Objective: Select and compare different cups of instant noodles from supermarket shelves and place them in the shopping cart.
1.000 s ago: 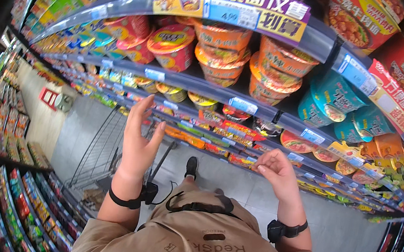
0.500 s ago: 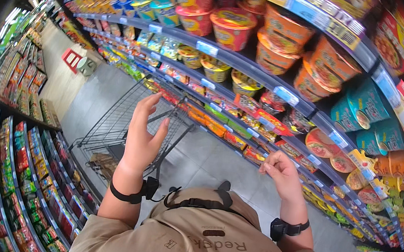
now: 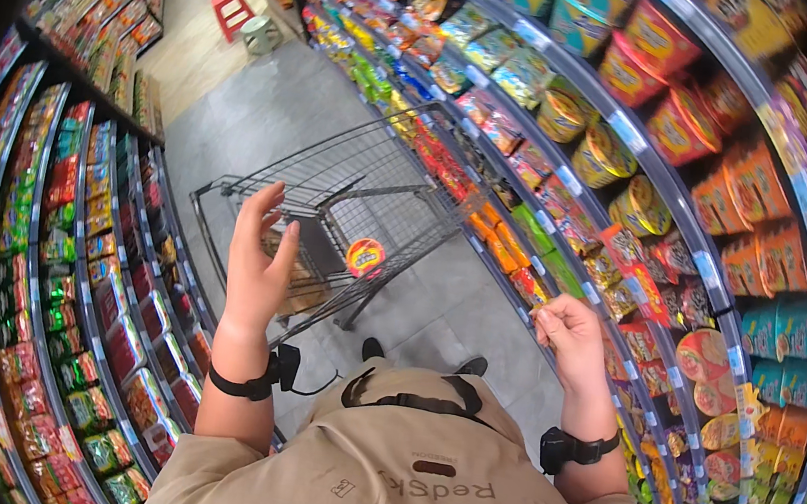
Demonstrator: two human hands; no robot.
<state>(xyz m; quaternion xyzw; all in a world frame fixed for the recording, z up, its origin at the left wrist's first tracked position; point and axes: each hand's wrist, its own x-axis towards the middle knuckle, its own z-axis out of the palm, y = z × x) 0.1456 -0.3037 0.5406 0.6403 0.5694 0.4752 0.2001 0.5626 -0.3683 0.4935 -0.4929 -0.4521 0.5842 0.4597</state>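
My left hand [image 3: 256,259] is raised beside the near left part of a black wire shopping cart [image 3: 332,178]. Its fingers are stretched out, and it holds nothing. In the cart lies a round instant noodle cup [image 3: 365,256] with a red and yellow lid. A brown item [image 3: 306,292], seen through the wires, sits low in the cart. Close to the lower right shelves hangs my right hand [image 3: 570,335], its thumb and finger pinched together. Whatever may be between those fingertips is too small to make out. Black bands with small devices circle both wrists.
Shelves of noodle cups [image 3: 759,185] and packets curve along the right. Lower racks of packaged snacks [image 3: 64,311] run along the left. Grey floor tiles [image 3: 239,111] lead up the aisle to a red stand [image 3: 232,13] and a pale green bin [image 3: 261,34].
The view has turned, so the cart and aisle appear further right. The noodle cup in the cart now shows. Both hands keep much the same pose.
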